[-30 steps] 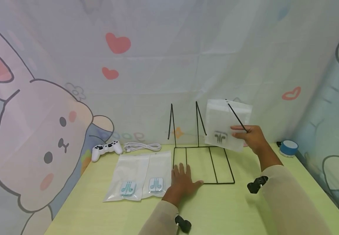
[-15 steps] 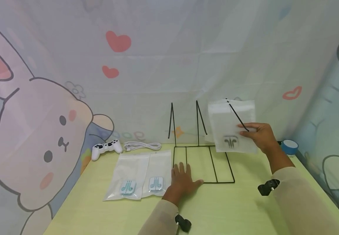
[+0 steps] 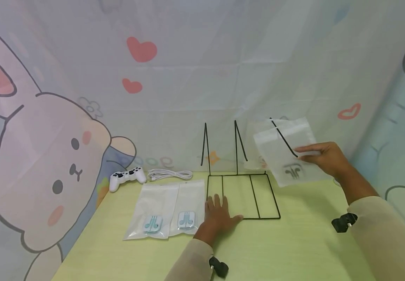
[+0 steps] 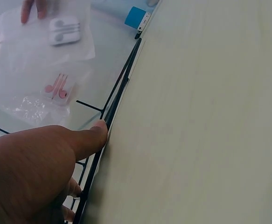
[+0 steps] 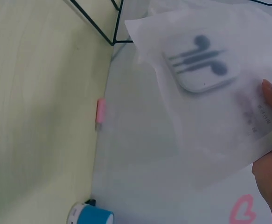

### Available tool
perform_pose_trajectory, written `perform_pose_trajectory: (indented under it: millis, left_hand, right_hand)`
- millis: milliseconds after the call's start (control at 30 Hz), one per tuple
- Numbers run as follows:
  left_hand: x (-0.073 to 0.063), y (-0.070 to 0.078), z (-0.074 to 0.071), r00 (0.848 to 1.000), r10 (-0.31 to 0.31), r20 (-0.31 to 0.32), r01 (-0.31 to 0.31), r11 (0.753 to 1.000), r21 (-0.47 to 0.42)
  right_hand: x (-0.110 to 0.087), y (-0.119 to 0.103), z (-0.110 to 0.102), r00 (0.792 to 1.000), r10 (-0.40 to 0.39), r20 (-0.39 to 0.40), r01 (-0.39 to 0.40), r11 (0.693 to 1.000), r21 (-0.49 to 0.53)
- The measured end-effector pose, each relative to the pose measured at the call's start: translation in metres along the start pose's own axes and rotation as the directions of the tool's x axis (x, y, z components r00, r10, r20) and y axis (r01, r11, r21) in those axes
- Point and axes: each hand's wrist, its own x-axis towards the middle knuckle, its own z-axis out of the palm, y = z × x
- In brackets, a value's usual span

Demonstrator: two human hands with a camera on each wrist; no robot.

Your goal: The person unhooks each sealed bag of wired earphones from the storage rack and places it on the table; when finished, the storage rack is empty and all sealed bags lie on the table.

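Note:
My left hand (image 3: pixel 217 217) lies spread on the base of a black wire display rack (image 3: pixel 265 218); its thumb touches the front bar in the left wrist view. My right hand (image 3: pixel 328 159) pinches a translucent white zip bag (image 3: pixel 269 150), fingers near the tip of the rack's right hook. A square case with dark-looking earphones (image 5: pixel 202 60) shows through this bag, which tilts out to the right. The hook's rod crosses in front of most of the bag. Behind it is another clear bag, with red earphones (image 4: pixel 59 87) visible in the left wrist view.
Two bags of blue earphones (image 3: pixel 186 221) lie left of the rack. A white game controller (image 3: pixel 127 178) and a coiled white cable (image 3: pixel 170 175) sit at the back left. A blue tape roll (image 5: pixel 94 214) and a pink item (image 5: pixel 100 111) are at the table's back right.
My right hand has moved right, swinging the bag's lower part outward and tilting it. More of the bag behind now shows. My left hand stays put on the rack.

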Motion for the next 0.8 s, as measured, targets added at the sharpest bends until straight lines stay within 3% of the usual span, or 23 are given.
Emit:
perform_pose_trajectory:
  millis: [233, 533, 800]
  left_hand:
    - [0.001, 0.000, 0.001, 1.000, -0.006, 0.003, 0.006, 1.000, 0.000]
    - [0.003, -0.001, 0.004, 1.000, -0.008, 0.003, 0.008, 1.000, 0.001]
    - [0.001, 0.000, 0.002, 1.000, -0.011, 0.018, 0.011, 0.999, -0.030]
  right_hand:
    - [-0.012, -0.008, -0.010, 0.999, -0.034, 0.013, 0.035, 0.995, -0.094]
    - [-0.030, -0.006, -0.011, 0.993, -0.116, 0.002, 0.116, 0.992, -0.053]
    - [-0.045, -0.003, -0.012, 0.975, -0.221, -0.041, 0.220, 0.975, -0.019]
